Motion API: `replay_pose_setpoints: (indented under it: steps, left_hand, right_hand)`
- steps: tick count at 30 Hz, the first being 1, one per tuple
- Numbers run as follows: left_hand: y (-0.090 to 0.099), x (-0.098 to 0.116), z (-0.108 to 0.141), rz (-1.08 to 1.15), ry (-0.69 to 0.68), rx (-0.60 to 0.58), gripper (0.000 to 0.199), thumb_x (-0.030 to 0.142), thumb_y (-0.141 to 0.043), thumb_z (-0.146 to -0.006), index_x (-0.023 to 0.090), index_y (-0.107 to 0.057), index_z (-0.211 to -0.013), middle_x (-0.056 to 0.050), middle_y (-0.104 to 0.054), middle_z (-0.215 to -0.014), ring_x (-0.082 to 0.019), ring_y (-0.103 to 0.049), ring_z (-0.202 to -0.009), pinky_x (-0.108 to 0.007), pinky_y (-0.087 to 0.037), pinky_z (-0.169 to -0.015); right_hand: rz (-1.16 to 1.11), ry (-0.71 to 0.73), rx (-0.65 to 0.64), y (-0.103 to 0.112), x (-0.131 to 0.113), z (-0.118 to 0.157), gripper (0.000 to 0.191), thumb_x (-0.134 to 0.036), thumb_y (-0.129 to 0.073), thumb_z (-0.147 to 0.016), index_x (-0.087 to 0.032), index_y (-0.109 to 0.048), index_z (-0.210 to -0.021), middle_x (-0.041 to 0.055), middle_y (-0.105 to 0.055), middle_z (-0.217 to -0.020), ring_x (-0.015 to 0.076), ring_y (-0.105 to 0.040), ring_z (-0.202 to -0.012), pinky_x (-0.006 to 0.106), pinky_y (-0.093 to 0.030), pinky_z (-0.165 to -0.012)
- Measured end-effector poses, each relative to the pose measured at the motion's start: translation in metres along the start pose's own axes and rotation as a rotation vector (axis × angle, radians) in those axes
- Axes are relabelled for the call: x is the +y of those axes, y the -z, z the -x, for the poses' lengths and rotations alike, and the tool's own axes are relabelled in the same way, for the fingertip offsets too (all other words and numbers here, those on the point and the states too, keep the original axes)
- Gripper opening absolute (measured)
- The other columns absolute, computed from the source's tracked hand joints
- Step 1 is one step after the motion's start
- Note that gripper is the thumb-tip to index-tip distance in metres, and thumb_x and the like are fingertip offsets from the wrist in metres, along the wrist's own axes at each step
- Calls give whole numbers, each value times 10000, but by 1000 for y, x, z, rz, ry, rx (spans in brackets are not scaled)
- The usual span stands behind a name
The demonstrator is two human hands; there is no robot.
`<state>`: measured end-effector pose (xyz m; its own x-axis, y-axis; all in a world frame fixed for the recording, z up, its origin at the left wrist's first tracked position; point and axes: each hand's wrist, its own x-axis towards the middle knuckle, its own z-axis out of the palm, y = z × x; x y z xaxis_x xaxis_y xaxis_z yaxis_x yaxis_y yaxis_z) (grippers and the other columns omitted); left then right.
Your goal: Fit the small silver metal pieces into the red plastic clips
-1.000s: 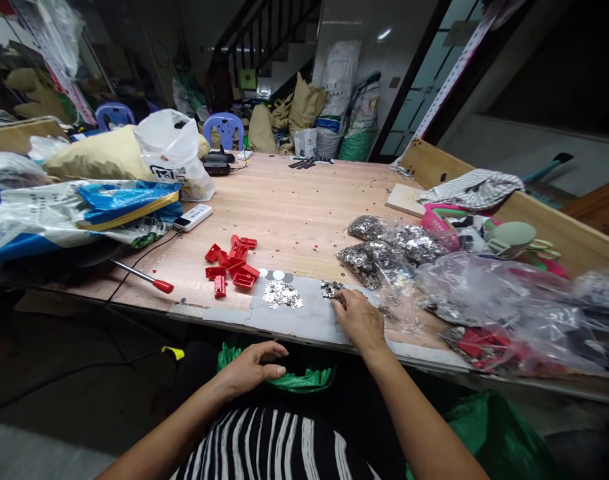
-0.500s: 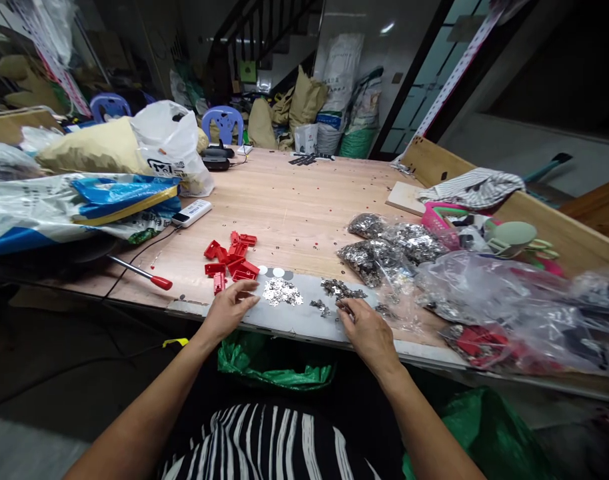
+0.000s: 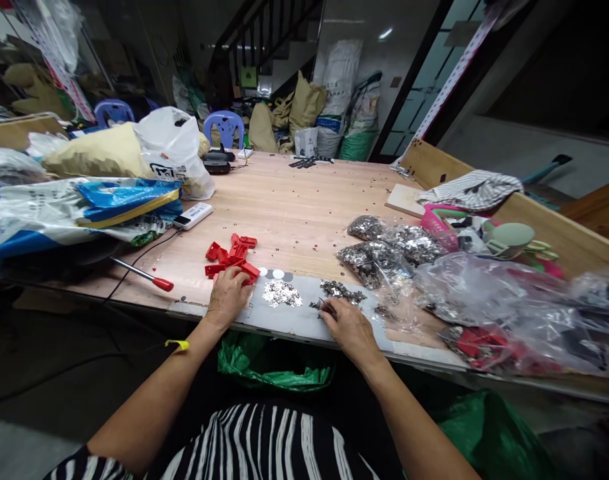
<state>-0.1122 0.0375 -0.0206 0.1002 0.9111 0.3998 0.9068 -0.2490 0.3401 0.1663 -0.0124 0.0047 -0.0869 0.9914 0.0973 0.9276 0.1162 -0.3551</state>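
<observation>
My left hand is at the front of a heap of red plastic parts, its fingers curled down over a red part they largely cover. My right hand is at the near edge of a pile of small dark metal pieces. Its thumb and fingertips are pinched together on one of these small pieces, mostly hidden. Between the two hands a pile of shiny silver metal pieces lies on a grey sheet along the table's front edge. Two pale discs rest just behind it.
Clear bags of metal pieces and crumpled plastic bags crowd the right. A red-handled lever sticks out at left, near a white device with a cable. Packed sacks lie behind. A green bag hangs below the edge.
My left hand has moved from beside the silver pile to the red parts, fingers now curled over the front ones. My right hand has shifted slightly left along the dark metal pieces.
</observation>
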Motion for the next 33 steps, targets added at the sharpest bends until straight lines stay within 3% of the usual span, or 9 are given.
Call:
replay_pose_setpoints:
  steps: [3,7,12,17,21,23,27,33]
  left_hand:
    - [1,1,0,69,-33,-46,91,180,-549,-815,202,-635,-829,-99,-639,-927,-270,-550,-928,-380,-405,-849]
    - [4,2,-1,145,20,-42,93,145,-537,-798,202,-610,-809,-84,-643,-893,-256,-564,-918,-365,-408,-837]
    - [18,6,-1,355,201,-6,40,230,-576,-792,199,-581,-767,-41,-637,-832,-195,-575,-760,-308,-426,-729]
    - [30,15,7,768,377,4,214,353,-675,-735,186,-545,-705,22,-567,-686,-127,-514,-643,-247,-394,-629]
    - [35,32,15,1279,543,-118,318,368,-742,-680,172,-492,-688,20,-588,-686,-119,-569,-685,-234,-423,-660]
    - [38,41,20,1432,624,-210,337,349,-761,-668,166,-478,-689,-3,-634,-729,-133,-611,-724,-245,-442,-686]
    - [43,51,30,1611,712,-335,331,296,-758,-683,166,-454,-711,-33,-691,-799,-155,-662,-744,-259,-462,-698]
    - [45,51,40,1734,781,-370,294,204,-728,-686,176,-463,-812,-67,-716,-865,-198,-695,-766,-279,-486,-696]
  right_hand:
    - [-104,-1,11,6,1,-4,103,-244,-506,-848,-240,-609,-851,5,-685,-886,171,-625,-814,257,-427,-683]
    - [-86,-17,102,7,5,-12,119,-250,-499,-855,-237,-616,-872,9,-701,-884,170,-632,-791,256,-420,-660]
    - [55,10,136,-2,9,-13,180,-208,-488,-876,-244,-604,-1010,11,-688,-999,178,-635,-836,261,-423,-666]
    - [77,64,79,-5,5,-8,177,-259,-495,-903,-243,-614,-1033,17,-658,-1061,168,-630,-899,254,-445,-719]
    - [153,70,-22,-5,1,-12,210,-256,-519,-892,-251,-611,-1080,36,-662,-1064,175,-626,-925,260,-449,-741]
    - [174,47,-35,-5,-1,-16,206,-243,-503,-900,-250,-615,-1072,37,-674,-1046,176,-630,-923,263,-447,-745]
    - [175,9,-23,-6,-2,-21,193,-231,-481,-909,-246,-619,-1042,33,-686,-1027,176,-636,-910,260,-440,-730]
    - [194,-43,7,-4,2,-21,230,-203,-468,-900,-250,-608,-1075,32,-664,-1054,183,-627,-909,265,-436,-691]
